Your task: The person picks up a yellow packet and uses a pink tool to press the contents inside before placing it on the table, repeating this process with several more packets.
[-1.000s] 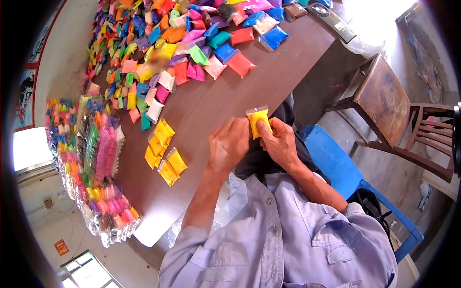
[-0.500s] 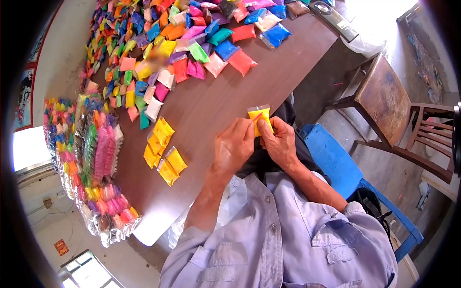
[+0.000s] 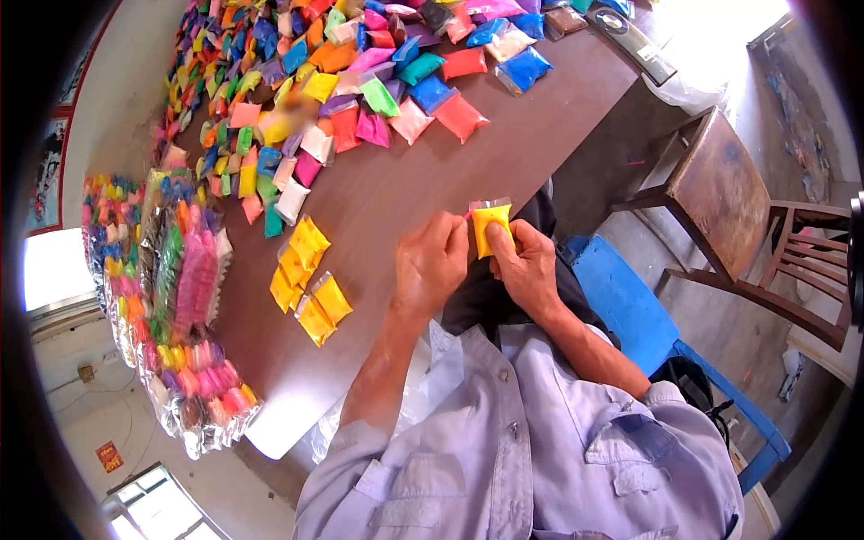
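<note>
Thumb and fingers of my right hand pinch a yellow packet with a clear top edge, held upright past the table's edge. To the packet's left, my left hand is closed, with a small pinkish-red thing between its fingertips and the packet's upper left corner; its shape is too small to tell. On the brown table, left of my hands, lie several yellow packets in two small groups, the upper one and the lower one, close together.
Many coloured packets cover the table's far side. Clear bags of coloured packets stand along the left. A grey device lies at the far right corner. A blue chair and wooden chairs stand to the right.
My left hand has moved slightly left, away from the packet's front. The pinkish-red thing has shifted from across the packet to its upper left corner. My right hand keeps its grip.
</note>
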{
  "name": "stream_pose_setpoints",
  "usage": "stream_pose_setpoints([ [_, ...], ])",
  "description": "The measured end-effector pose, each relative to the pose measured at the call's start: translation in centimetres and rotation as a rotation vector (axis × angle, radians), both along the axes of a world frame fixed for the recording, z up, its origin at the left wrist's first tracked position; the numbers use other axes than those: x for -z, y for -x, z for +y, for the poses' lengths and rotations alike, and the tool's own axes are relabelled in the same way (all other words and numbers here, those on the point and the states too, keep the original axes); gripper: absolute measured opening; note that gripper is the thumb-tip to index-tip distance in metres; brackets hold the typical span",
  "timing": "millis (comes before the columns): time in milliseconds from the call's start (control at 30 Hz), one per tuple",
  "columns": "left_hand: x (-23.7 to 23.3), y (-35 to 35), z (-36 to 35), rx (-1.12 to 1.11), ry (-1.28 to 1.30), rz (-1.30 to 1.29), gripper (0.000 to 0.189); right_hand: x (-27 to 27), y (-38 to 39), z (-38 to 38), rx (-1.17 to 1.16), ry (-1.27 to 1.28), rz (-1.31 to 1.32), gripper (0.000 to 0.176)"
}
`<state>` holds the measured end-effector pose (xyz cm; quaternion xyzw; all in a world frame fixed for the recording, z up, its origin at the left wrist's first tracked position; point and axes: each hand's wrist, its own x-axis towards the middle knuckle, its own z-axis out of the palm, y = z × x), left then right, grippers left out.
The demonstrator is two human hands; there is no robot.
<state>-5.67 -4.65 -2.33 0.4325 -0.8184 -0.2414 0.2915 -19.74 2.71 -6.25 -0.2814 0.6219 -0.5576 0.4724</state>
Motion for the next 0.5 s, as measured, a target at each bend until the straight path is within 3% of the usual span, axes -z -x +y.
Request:
stream_pose_setpoints([
  [233,0.2,0.3,0.3,-0.03,0.037,-0.086,0.007,0.1,0.0,0.1,-0.01,0.016,-0.018,0.034],
  [300,-0.2,0.2,-0.2,0.035,0.012,0.043,0.007,0.1,0.0,0.0,-0.003,0.019,-0.009,0.035],
  [433,-0.4,0.7,1.0,0.03,-0.027,0.038,0.006,0.5,-0.1,0.1,0.007,0.035,-0.028,0.035],
  [500,0.2,0.8,0.7,-0.06,-0.116,0.048,0.007,0.6,-0.1,0.1,0.011,0.029,-0.023,0.034],
])
